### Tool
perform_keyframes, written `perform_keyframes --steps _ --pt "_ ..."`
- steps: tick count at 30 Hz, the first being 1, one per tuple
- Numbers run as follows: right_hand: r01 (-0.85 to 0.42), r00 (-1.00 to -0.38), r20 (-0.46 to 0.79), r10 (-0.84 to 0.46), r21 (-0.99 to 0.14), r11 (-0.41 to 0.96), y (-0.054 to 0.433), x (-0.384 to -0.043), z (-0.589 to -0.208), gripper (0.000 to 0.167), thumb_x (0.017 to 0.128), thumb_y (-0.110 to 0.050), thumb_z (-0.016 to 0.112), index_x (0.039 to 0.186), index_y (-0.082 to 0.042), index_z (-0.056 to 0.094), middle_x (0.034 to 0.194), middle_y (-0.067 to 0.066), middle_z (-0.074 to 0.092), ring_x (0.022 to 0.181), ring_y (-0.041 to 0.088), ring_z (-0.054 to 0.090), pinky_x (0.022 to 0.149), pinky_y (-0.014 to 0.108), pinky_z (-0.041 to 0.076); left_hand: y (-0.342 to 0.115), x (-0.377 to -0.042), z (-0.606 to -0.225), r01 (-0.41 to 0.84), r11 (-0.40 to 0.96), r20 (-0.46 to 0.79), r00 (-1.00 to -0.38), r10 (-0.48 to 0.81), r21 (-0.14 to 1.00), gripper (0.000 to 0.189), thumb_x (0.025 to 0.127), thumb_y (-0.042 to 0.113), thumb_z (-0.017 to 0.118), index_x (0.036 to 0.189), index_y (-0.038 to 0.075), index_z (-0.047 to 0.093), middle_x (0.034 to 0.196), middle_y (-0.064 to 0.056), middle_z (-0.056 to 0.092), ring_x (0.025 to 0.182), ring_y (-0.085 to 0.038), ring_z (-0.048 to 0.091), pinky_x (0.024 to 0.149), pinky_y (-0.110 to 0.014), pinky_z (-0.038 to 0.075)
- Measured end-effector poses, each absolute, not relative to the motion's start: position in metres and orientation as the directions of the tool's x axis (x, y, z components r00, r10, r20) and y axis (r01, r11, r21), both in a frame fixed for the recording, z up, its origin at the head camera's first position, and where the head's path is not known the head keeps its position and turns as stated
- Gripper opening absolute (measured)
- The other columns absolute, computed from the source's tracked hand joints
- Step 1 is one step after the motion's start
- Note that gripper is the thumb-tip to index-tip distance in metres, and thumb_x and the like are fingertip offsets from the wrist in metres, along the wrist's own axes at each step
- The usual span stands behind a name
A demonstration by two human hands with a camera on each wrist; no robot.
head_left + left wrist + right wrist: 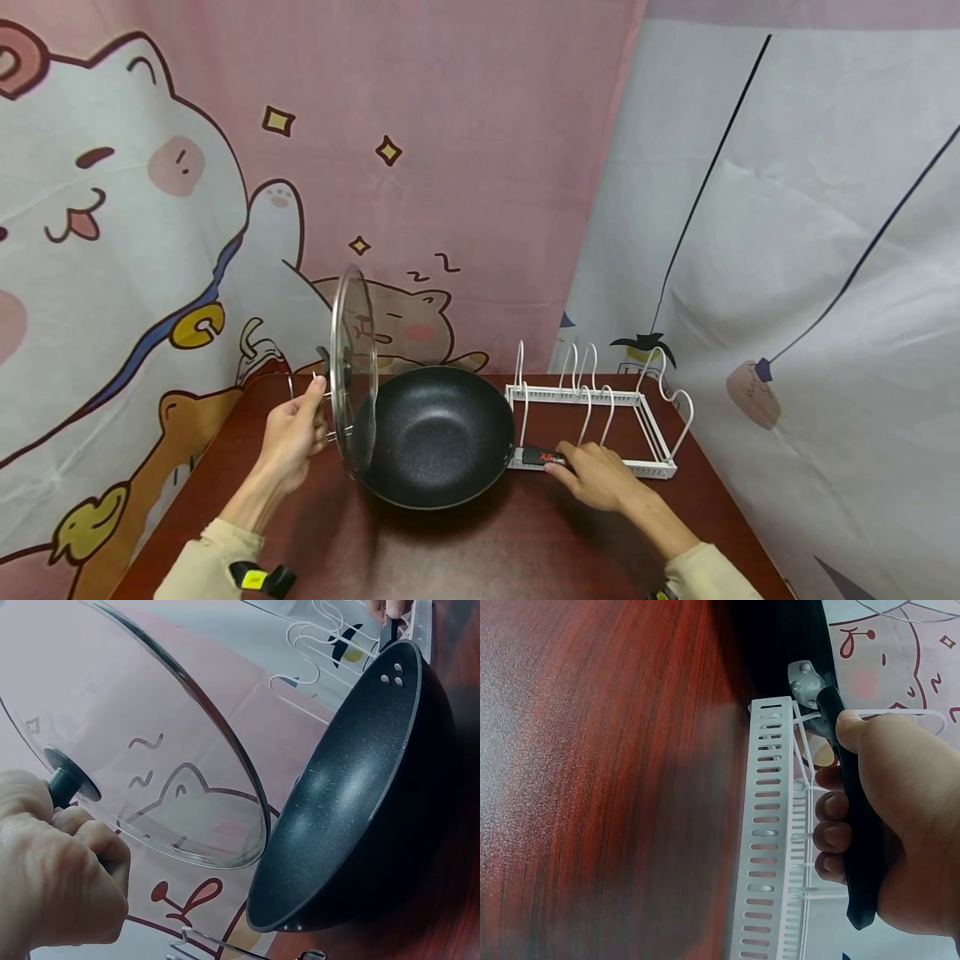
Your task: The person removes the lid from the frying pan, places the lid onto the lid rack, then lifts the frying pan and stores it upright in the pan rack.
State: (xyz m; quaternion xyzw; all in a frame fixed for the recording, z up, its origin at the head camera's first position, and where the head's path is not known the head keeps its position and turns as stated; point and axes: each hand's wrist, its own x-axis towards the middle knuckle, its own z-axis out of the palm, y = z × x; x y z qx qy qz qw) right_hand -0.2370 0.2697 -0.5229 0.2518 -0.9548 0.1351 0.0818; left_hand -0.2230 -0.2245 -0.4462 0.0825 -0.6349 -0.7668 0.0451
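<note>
My left hand (291, 429) grips the black knob (66, 778) of a glass lid (354, 375) with a metal rim. The lid stands nearly on edge, and its lower part overlaps the left side of a black wok (438, 437) in the head view. My right hand (596, 475) holds the wok's long black handle (851, 802), fingers curled under and thumb along the top. The wok's dark speckled inside faces up, with rivets (391, 676) near the handle. In the right wrist view, the handle passes over the edge of a white rack (763, 825).
The white rack (652, 433) with upright wire loops stands at the right of the dark red table (465, 554). A small wire stand (339, 433) is partly hidden behind my left hand and the lid. A printed cloth (487, 125) hangs behind the table.
</note>
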Motion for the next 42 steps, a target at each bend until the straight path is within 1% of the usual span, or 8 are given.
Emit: perform_keyframes --steps 7,15,26,30,33,36,42 --pt "-0.504 -0.860 0.221 -0.460 -0.226 0.833 0.269 -0.237 -0.523 0.030 0.110 -0.047 0.073 0.096 -0.021 0.066 0.069 -0.009 0.063 0.060 0.007 0.060 0.050 0.031 0.042 -0.233 -0.221 -0.445 -0.036 -0.195 -0.070 -0.983 -0.170 0.980 0.057 0.113 0.057 0.062 0.071 0.022 0.045 0.055 0.014 0.034 0.048 -0.001 0.031 0.048 -0.022 0.025" --pt "-0.502 -0.861 0.218 -0.459 -0.224 0.835 0.269 -0.237 -0.523 0.029 0.109 -0.047 0.073 0.097 -0.021 0.066 0.069 -0.010 0.063 0.060 0.006 0.059 0.050 0.030 0.042 -0.242 -0.219 -0.442 -0.056 -0.187 -0.091 -0.978 -0.187 0.981 0.058 0.111 0.062 0.064 0.072 0.023 0.046 0.054 0.013 0.034 0.046 -0.001 0.032 0.047 -0.026 0.024" --pt "-0.497 -0.864 0.213 -0.456 -0.220 0.840 0.269 -0.238 -0.524 0.031 0.110 -0.049 0.072 0.097 -0.021 0.066 0.069 -0.009 0.062 0.060 0.006 0.059 0.051 0.030 0.042 -0.253 -0.217 -0.439 -0.060 -0.212 -0.105 -0.972 -0.208 0.976 0.057 0.110 0.062 0.064 0.072 0.022 0.048 0.055 0.013 0.035 0.047 -0.002 0.033 0.049 -0.028 0.023" --pt "-0.497 -0.864 0.212 -0.456 -0.221 0.839 0.270 -0.238 -0.524 0.031 0.110 -0.049 0.071 0.098 -0.021 0.066 0.070 -0.009 0.063 0.060 0.006 0.058 0.051 0.031 0.042 -0.257 -0.216 -0.438 -0.030 -0.235 -0.082 -0.973 -0.215 0.971 0.056 0.112 0.059 0.063 0.072 0.022 0.050 0.055 0.013 0.035 0.050 -0.003 0.032 0.053 -0.031 0.019" --pt "-0.497 -0.864 0.213 -0.456 -0.221 0.839 0.270 -0.238 -0.523 0.031 0.110 -0.048 0.072 0.097 -0.021 0.066 0.069 -0.009 0.062 0.060 0.005 0.058 0.052 0.031 0.043 -0.259 -0.216 -0.437 0.006 -0.250 -0.051 -0.974 -0.219 0.968 0.057 0.113 0.056 0.062 0.070 0.021 0.049 0.055 0.012 0.036 0.051 -0.004 0.030 0.056 -0.033 0.016" --pt "-0.496 -0.865 0.214 -0.454 -0.223 0.839 0.269 -0.238 -0.523 0.030 0.110 -0.048 0.072 0.097 -0.021 0.066 0.069 -0.010 0.062 0.061 0.005 0.058 0.052 0.031 0.043 -0.262 -0.215 -0.436 0.029 -0.256 -0.029 -0.975 -0.222 0.966 0.059 0.113 0.056 0.062 0.069 0.020 0.047 0.056 0.011 0.035 0.052 -0.006 0.027 0.055 -0.033 0.015" --pt "-0.489 -0.870 0.204 -0.450 -0.226 0.843 0.269 -0.237 -0.522 0.029 0.110 -0.047 0.072 0.098 -0.021 0.066 0.069 -0.010 0.063 0.061 0.006 0.059 0.052 0.031 0.043 -0.268 -0.214 -0.434 0.047 -0.276 -0.017 -0.974 -0.224 0.960 0.057 0.114 0.055 0.060 0.070 0.020 0.049 0.057 0.011 0.036 0.054 -0.008 0.023 0.055 -0.034 0.013"
